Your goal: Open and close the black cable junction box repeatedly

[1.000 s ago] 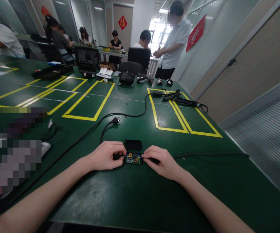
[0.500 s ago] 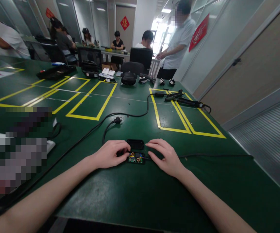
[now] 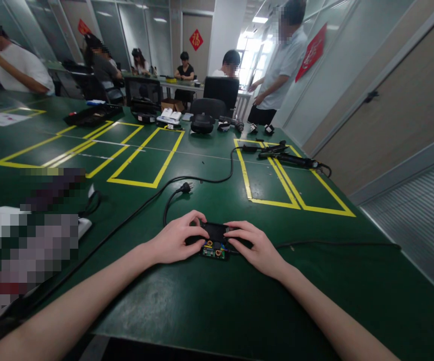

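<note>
Between my hands is a black plastic cover (image 3: pixel 215 231), a shallow rectangular shell. Curled fingers of my left hand (image 3: pixel 179 238) grip its left end, and the fingertips of my right hand (image 3: pixel 256 246) are closed on its right end. Directly in front of the cover, on my side, lies a small circuit board (image 3: pixel 213 250) with copper-coloured ring coils and green and yellow parts. My left thumb is close to the board's left edge, my right thumb near its right edge. A black cable runs out to the right beyond my right hand. The fingertips partly hide both ends of the cover.
A power plug (image 3: pixel 186 187) on a black cord lies beyond my left hand. Farther back right are black tools (image 3: pixel 288 156) with a cord, over yellow tape outlines on the green table (image 3: pixel 156 306). Several people sit or stand beyond the table.
My fingers have closed on both ends of the black cover, which was lying behind the circuit board with my hands apart from it. The view has tilted slightly.
</note>
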A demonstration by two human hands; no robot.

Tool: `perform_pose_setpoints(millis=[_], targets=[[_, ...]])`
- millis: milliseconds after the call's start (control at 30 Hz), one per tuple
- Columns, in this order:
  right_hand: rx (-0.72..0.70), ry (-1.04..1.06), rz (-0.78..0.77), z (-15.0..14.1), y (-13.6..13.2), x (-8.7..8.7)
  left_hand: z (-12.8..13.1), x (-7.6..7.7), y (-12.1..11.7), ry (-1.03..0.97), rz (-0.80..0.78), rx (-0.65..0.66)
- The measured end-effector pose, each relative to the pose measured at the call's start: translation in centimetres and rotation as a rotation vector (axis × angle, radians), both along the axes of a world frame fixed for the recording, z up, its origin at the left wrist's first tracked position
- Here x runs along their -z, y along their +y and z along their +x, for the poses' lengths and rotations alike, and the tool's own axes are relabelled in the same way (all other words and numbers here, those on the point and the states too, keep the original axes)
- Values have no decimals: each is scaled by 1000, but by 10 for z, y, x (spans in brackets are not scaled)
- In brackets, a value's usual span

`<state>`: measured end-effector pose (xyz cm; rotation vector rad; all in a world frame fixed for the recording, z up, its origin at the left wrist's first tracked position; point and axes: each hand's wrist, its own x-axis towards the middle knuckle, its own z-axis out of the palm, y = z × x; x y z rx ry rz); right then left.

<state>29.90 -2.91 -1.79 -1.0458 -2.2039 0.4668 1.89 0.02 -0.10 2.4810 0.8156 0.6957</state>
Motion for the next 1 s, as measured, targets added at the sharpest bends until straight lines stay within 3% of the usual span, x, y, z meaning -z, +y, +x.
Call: perform_pose_setpoints(millis=[333, 567, 733, 1000], targets=[[-7, 262, -79, -13, -7, -1, 1, 0, 0, -52, 40, 104], [-27, 144, -128, -11, -8, -6, 4, -2, -5, -98, 150, 100], [-112, 218, -93, -12, -9, -8, 5, -5, -9, -130, 48, 131], [-179, 206, -75, -13, -11, -10, 3, 2, -7, 30, 21, 161]])
